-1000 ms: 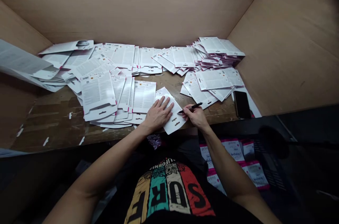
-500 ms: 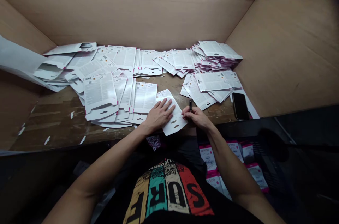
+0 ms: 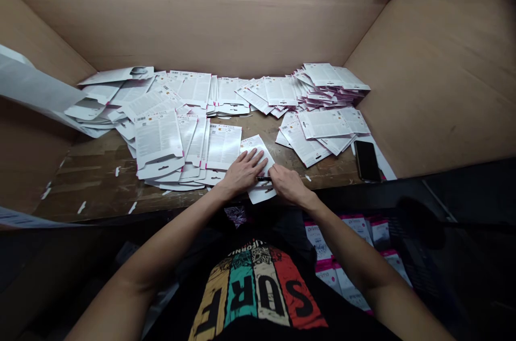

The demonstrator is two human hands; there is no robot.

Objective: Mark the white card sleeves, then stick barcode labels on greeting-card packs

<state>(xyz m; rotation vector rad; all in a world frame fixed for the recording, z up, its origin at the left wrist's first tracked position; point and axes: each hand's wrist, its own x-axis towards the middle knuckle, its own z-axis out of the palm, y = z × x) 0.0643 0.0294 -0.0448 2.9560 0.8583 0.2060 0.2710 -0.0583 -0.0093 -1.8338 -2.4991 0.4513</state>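
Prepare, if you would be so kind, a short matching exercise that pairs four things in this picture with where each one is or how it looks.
Things
1. Pen
2. Phone
3. Left hand
4. Shirt

Places and looks
A. Spread on a white packet
B. Lettered SURF across coloured stripes
C. Held in the right hand
D. Lying near the right cardboard wall

Pairs: 1-C, 2-D, 3-A, 4-B
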